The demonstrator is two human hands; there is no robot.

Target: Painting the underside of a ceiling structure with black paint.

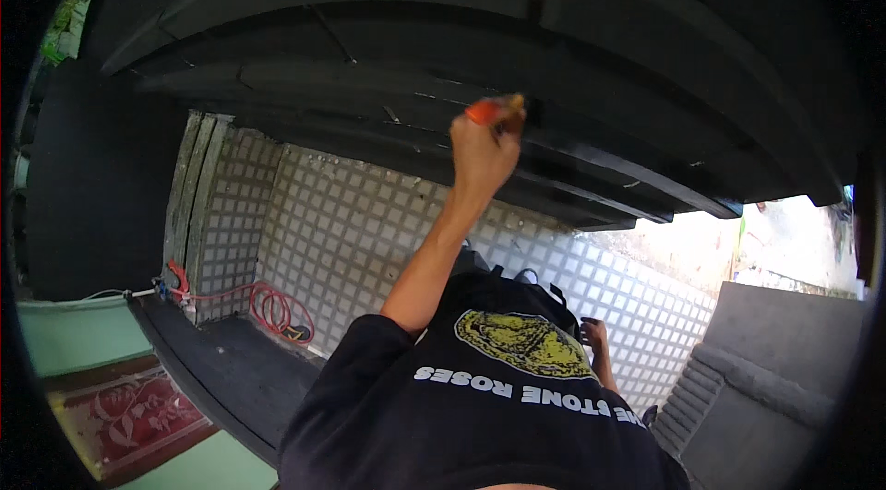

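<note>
Head view: left hand [486, 147] pinches what's probably a brush [482, 112], boards [397, 33] look mostly blackened, pale streaks [391, 114] left; right hand [595, 333], I can't tell.

My left arm reaches up and forward, its forearm [432, 270] slanting away from me, elbow slightly bent, and my left hand [486, 147] is closed in a grip. My right hand [595, 335] hangs low beside my body, its finger pose too small to tell.

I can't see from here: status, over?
Left hand gripping orange-handled tool near black slats. Right hand low, contents unclear. Coiled red hose off left, clear.
</note>
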